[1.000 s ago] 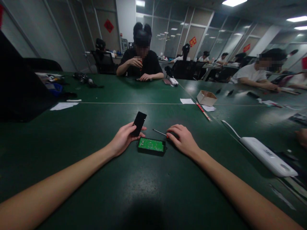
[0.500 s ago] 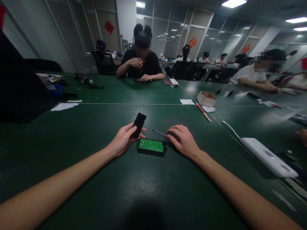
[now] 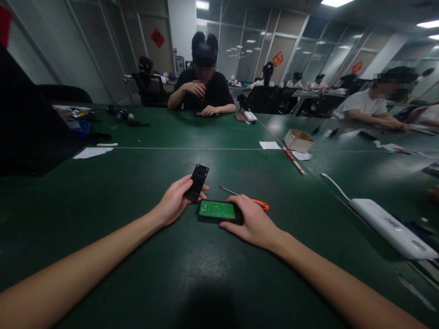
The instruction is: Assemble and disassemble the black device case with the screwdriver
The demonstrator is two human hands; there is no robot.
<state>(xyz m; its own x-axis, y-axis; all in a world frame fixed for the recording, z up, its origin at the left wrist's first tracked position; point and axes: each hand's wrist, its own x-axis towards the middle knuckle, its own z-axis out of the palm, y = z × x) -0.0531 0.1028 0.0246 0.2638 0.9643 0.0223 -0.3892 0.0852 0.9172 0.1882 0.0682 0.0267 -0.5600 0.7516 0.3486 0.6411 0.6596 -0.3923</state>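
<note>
My left hand [image 3: 176,198] holds a flat black cover [image 3: 198,182] tilted upright, its fingers wrapped round the lower part. Just right of it, a black plastic case [image 3: 209,219] lies on the table with a green circuit board [image 3: 217,209] face up inside. My right hand [image 3: 252,219] grips the right end of this case, thumb on the near side and fingers on the far side. Behind that hand lies a screwdriver [image 3: 263,204] with an orange handle, its thin shaft pointing left; the hand hides part of it.
On the green table [image 3: 154,265], a white power strip [image 3: 391,226] lies at the right. Farther off are a small open box [image 3: 298,140], paper [image 3: 270,145] and a red-and-white strip [image 3: 294,161]. A person [image 3: 206,87] sits opposite; a dark object [image 3: 30,119] stands at left.
My right hand has left the screwdriver, moved left and nearer, and closed on the case's right end. The orange handle now shows. My left hand has turned the black cover slightly.
</note>
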